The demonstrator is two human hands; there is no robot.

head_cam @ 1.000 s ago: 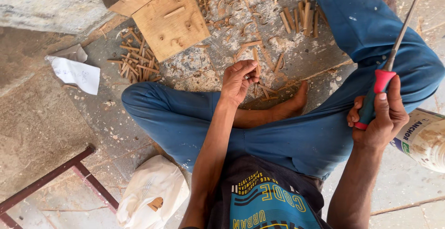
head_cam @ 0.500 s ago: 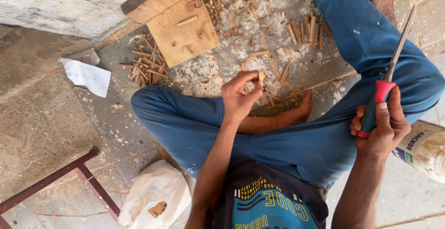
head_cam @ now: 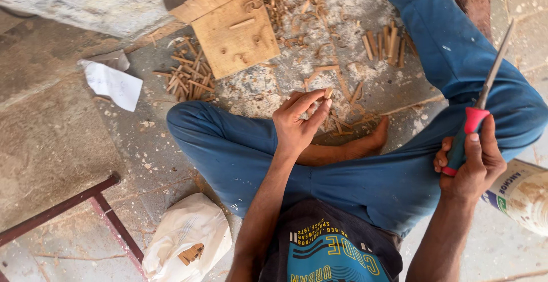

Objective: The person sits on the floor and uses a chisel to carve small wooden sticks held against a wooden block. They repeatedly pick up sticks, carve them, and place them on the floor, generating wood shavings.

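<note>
Head view: left hand (head_cam: 297, 123) pinches small wood piece (head_cam: 328, 93) at fingertips, above crossed legs. Right hand (head_cam: 471, 165) closed round red-and-blue handle of file (head_cam: 482, 96), blade angled up, well apart from piece. Best to keep pinch firm, bring blade to piece slowly, clear of fingertips. Around on floor: wooden block (head_cam: 234, 33), stick pile (head_cam: 185, 76), shavings, white bag (head_cam: 188, 239), can (head_cam: 522, 193) just beside right wrist.

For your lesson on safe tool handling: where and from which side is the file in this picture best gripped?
Grip the file by its red and blue handle, the thick lower end, coming from below, as the right hand does now. The thin metal blade slants up and away from the body, so a hand on the handle probably stays clear of it. The left hand pinches a small wood piece.
</note>
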